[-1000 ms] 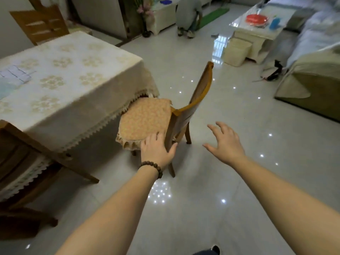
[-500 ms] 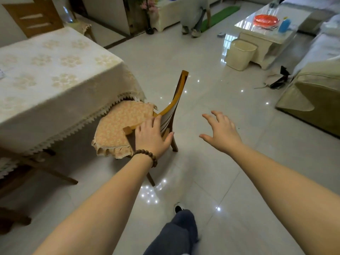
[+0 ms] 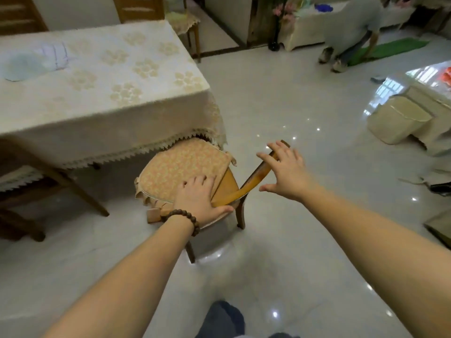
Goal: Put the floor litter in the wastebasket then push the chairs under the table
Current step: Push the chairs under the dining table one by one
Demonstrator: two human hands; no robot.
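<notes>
The wooden chair (image 3: 195,181) stands at the near corner of the table (image 3: 102,76), its seat facing the table and its curved backrest turned away from it, toward the open floor (image 3: 280,106). The front edge of the seat goes a little under the hanging tablecloth (image 3: 122,132); the rest of the chair is out on the floor. The top rail of the backrest runs as a long bent line from the near left to the far right.

The chair frame is smooth, shiny, honey-brown wood with slim dark legs. On the seat lies a rounded orange cushion (image 3: 180,167) with a small flower pattern and a frilled border. The tablecloth is cream, with pale flower motifs and a lace zigzag edge. The floor is glossy light tile and reflects small lamps.

The left hand (image 3: 199,196), with a bead bracelet (image 3: 185,217) on the wrist, lies flat on the near edge of the cushion, fingers straight and together, thumb stretched beside the near end of the backrest rail. The right hand (image 3: 284,170) is over the far end of the rail, fingers spread wide; whether it touches the wood I cannot tell.
</notes>
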